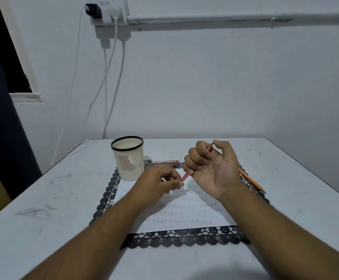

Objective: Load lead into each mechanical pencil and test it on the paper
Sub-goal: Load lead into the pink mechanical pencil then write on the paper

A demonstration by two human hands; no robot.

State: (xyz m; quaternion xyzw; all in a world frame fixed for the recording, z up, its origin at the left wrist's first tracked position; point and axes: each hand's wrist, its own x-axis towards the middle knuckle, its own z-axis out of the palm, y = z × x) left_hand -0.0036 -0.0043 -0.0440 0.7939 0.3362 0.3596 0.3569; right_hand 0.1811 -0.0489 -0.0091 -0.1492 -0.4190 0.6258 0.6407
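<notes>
Landmark taken: the sheet of paper (pixel 184 211) lying on a black lace-edged mat (pixel 182 238) on the bench (pixel 63 209).

Left of the paper's far corner stood one cream slotted pen cup (pixel 128 158) with a black rim; something reddish showed through the slots, count not readable.

Over the paper's far-left part hovered the left hand (pixel 160 183), fingertips pinched together right at the pencil's lower tip. Whether a lead sat in that pinch could not be told; anything there was too thin to show.

Beyond the paper's far edge lay one small red lead case (pixel 167 162), flat.

Above the paper's far-middle the right hand (pixel 211 166) was raised, palm toward the camera, fingers curled round one red mechanical pencil (pixel 186 175), thumb at its upper button end. The pencil ran diagonally, tip down-left, clear of the sheet.

Right of the paper, on the mat's edge, lay one orange pencil (pixel 251 181), partly hidden behind the right wrist.

Handling, as judged: the pencil looked light, stiff and smooth plastic, best held mid-barrel as here, leaving both ends free. Leads would be brittle slivers, easily snapped by side load, so a soft pinch close to the entering end seemed wise.

Count: two pencils seen outside the cup, one case, one cup, one sheet, already carrying rows of faint marks.
</notes>
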